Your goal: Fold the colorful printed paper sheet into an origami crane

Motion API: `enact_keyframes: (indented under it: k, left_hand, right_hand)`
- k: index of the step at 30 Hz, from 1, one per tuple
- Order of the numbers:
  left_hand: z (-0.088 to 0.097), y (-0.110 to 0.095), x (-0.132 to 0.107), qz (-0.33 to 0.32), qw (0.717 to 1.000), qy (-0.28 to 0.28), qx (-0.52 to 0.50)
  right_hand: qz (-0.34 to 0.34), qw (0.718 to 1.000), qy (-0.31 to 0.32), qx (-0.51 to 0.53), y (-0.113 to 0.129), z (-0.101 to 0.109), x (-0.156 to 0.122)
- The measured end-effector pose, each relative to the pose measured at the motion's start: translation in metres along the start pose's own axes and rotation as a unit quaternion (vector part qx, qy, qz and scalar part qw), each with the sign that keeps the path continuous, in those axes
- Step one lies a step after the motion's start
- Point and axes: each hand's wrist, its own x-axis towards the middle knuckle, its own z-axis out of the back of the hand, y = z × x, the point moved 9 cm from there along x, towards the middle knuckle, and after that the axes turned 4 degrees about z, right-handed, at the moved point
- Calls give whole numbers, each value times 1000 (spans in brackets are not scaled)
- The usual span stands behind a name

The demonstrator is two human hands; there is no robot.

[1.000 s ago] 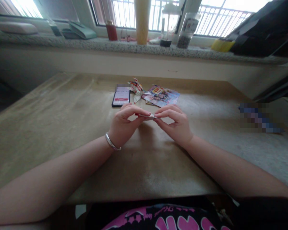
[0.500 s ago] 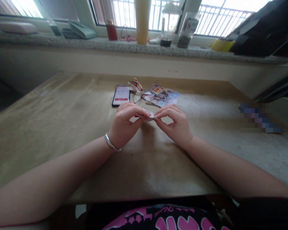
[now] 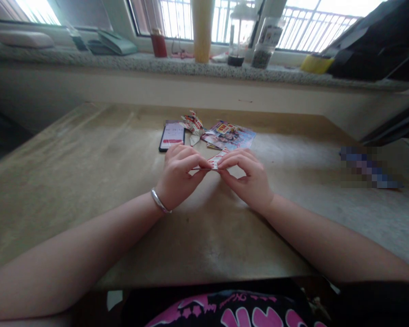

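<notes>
On tabletop, rear: smartphone, folded paper figure just right of it, printed paper sheets right of that. In front of these, paper strip between left hand and right hand. Behind tabletop: granite sill bearing glass jar.

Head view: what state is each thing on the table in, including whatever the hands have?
Left hand, pinching the strip's left end.
Right hand, pinching the strip's right end.
Paper strip, folded, printed red and white, held off the surface.
Phone, lying face up, screen lit.
Folded paper figure, lying loose, creased into points.
Printed sheet, lying flat, colourful side up.
</notes>
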Motion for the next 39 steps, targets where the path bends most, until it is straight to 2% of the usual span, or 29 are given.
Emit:
enact_keyframes:
  k: [4,7,12,18,23,31,36,39]
  left_hand:
    - [-3,10,-1,36,997,11,-69]
    - [-4,9,-1,30,994,10,-105]
    - [-6,-2,-2,-12,997,16,-75]
    - [-4,-4,-3,-23,997,6,-79]
    - [-4,-8,-4,-38,999,3,-32]
    - [-5,-8,-4,-37,999,13,-17]
    - [-9,-14,-6,-73,996,42,40]
    - [-10,-14,-6,-77,995,47,40]
  right_hand:
    - [4,1000,8,0,0,0,0]
    - [2,1000,14,-8,-2,-1,0]
    - [11,999,41,-20,0,-6,1]
    - [5,1000,29,-11,-2,-7,0]
    - [9,999,40,-10,-3,-10,-1]
    - [-6,999,48,-7,-4,-11,-1]
    - [5,997,66,-35,-4,-16,-3]
    - [5,996,70,-48,-5,-16,-3]
